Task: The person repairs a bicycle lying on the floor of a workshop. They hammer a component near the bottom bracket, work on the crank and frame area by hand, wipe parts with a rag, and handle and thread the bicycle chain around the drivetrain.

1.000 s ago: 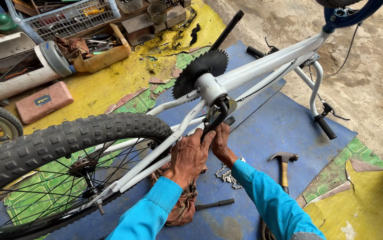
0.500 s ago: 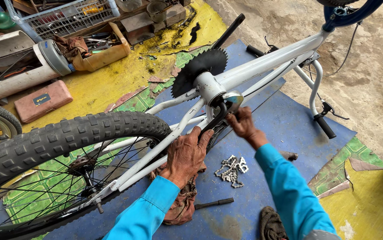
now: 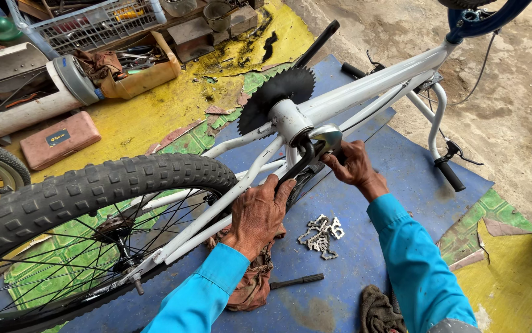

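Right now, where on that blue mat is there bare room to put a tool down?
Bare blue mat lies between the right hand and the handlebar grip, and below the chain. It is crowded around the left hand, rag and wheel.

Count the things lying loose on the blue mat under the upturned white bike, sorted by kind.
Heap of silver metal chain: 1
Brown crumpled rags: 2, one under the left hand, one by the right sleeve
Thin black metal rod: 1
Total: 4
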